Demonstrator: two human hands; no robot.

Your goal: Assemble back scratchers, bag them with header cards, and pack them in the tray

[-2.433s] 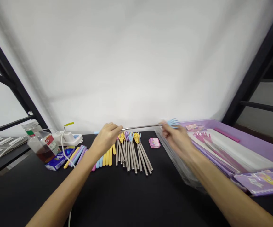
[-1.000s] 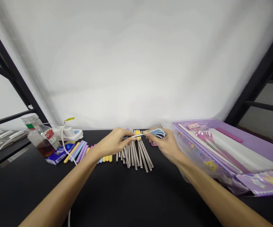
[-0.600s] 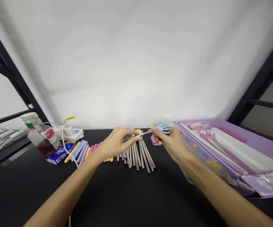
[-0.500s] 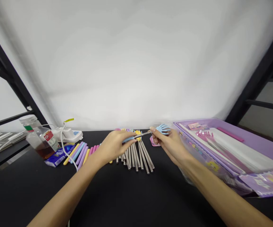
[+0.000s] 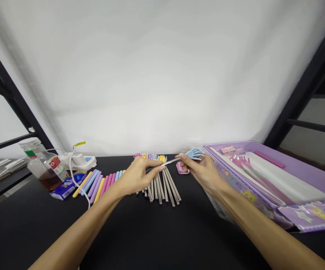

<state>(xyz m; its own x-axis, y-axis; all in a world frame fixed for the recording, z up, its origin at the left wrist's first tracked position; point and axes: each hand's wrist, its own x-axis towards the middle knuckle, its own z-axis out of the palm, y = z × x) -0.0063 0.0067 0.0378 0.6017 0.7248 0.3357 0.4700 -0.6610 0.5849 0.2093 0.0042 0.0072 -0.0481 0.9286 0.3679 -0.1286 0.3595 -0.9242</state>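
Note:
Between my two hands is a back scratcher with a metal rod [image 5: 171, 161] and a light-blue claw-shaped head [image 5: 195, 154]. My left hand [image 5: 140, 174] is closed in a pinch on the rod's left end, and its palm side is hidden. My right hand [image 5: 201, 170] grips the rod just below the blue head, which sticks out above the fingers. Behind and below the left hand lies a row of metal scratcher rods [image 5: 169, 187] with pink, yellow, purple and blue claw heads [image 5: 152, 156]. Further left, several coloured handles [image 5: 95, 187] lie side by side, partly behind my left forearm.
A purple display box [image 5: 255, 146] at the right holds pink scratchers [image 5: 259, 180]. A small pink packet [image 5: 182, 168] lies near my right hand. At the left stand a bottle of brown liquid [image 5: 45, 168], a blue packet [image 5: 66, 185], a white power strip [image 5: 85, 162] and a white cable [image 5: 76, 178].
The light-blue handle part that showed at my left fingers is no longer plainly visible; the fingers now pinch bare rod. Both hands still hold the scratcher. The view has shifted slightly.

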